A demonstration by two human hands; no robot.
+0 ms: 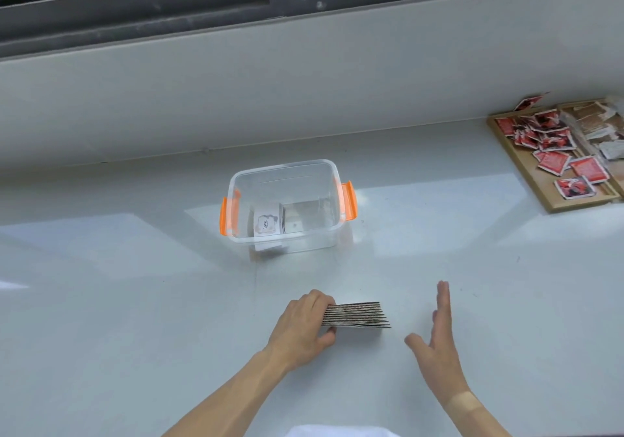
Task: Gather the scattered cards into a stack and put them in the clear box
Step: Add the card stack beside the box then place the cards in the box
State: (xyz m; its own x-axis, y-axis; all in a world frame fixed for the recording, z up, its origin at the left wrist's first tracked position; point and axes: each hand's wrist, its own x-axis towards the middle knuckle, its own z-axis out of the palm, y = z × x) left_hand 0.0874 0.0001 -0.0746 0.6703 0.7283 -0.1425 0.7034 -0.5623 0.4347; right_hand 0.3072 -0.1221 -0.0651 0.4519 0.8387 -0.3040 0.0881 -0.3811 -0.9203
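Note:
A stack of cards rests on the white counter, its edges slightly fanned toward the right. My left hand grips the stack's left end, fingers above and thumb below. My right hand is held on edge to the right of the stack, fingers apart, not touching the cards. Beyond the stack stands the clear box with orange side latches, lid off. Inside it lie a white card printed "love" and another small pile beside it.
A wooden tray with several red and brown packets sits at the far right against the wall. A grey wall and dark window frame run along the back of the white counter.

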